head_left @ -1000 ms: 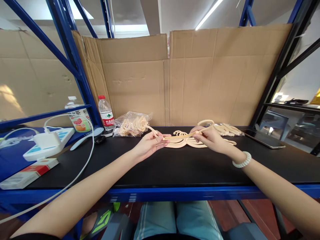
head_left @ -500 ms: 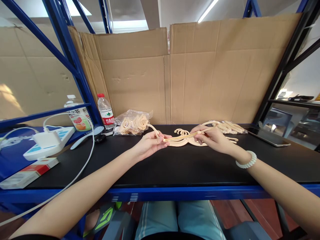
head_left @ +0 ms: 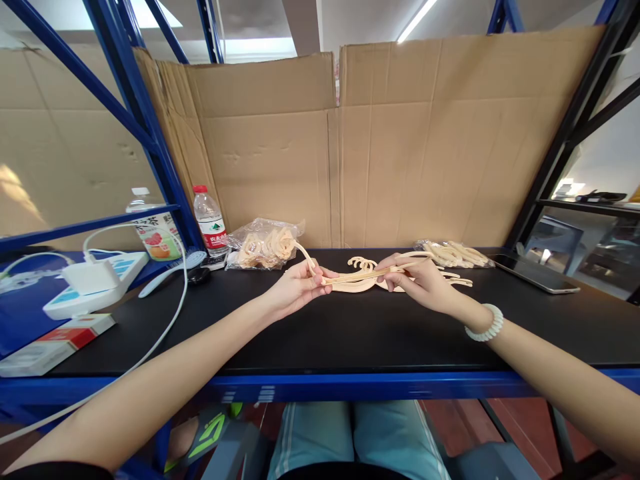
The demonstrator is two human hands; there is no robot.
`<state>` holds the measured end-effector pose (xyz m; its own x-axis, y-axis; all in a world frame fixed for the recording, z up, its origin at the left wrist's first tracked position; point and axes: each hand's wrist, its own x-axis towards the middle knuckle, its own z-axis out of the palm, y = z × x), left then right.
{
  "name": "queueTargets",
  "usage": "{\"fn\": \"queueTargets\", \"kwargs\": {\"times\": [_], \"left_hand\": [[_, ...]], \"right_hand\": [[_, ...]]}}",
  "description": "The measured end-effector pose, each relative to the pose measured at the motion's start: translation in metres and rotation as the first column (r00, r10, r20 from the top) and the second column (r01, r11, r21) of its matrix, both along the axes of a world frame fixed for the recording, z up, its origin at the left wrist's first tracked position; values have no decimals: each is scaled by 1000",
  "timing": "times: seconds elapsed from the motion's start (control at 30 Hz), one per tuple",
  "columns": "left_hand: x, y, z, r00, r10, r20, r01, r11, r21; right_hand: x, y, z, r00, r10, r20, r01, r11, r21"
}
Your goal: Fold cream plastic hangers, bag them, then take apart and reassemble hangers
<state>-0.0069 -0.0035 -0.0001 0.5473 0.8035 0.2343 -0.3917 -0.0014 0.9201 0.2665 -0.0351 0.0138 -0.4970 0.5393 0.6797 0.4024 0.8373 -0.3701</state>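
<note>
One pale strip (head_left: 356, 277) is held above the table (head_left: 350, 340), between the left hand (head_left: 300, 288) and right hand (head_left: 420, 283); each hand pinches it. The fingers hide its ends. Loose pale pieces (head_left: 367, 265) lie behind; partial cover by the hands prevents a count. Clear bags: two. The left bag (head_left: 263, 245) contains coiled pieces; the right bag (head_left: 455, 254), straight ones. Bottles: two. A blue bar (head_left: 115, 219) crosses the white-capped bottle (head_left: 159, 241).

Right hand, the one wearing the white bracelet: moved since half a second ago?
Yes, slightly left: the right hand is now a little nearer the vertical seam in the brown cardboard wall.
</note>
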Motion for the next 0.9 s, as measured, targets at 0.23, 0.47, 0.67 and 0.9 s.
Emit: {"fn": "queueTargets", "kwargs": {"times": [0.23, 0.47, 0.67, 0.9], "left_hand": [[-3, 0, -1, 992, -123, -28, 124, 992, 2], [2, 0, -1, 998, -66, 19, 65, 997, 50], [3, -3, 2, 999, -22, 37, 21, 999, 42], [5, -5, 4, 999, 27, 35, -28, 998, 48]], "right_hand": [[0, -1, 2, 999, 32, 10, -32, 999, 13], [-2, -2, 2, 1000, 14, -5, -14, 1000, 18], [-3, -2, 0, 1000, -10, -22, 11, 1000, 29], [-3, -2, 1, 999, -15, -42, 17, 998, 59]]}}
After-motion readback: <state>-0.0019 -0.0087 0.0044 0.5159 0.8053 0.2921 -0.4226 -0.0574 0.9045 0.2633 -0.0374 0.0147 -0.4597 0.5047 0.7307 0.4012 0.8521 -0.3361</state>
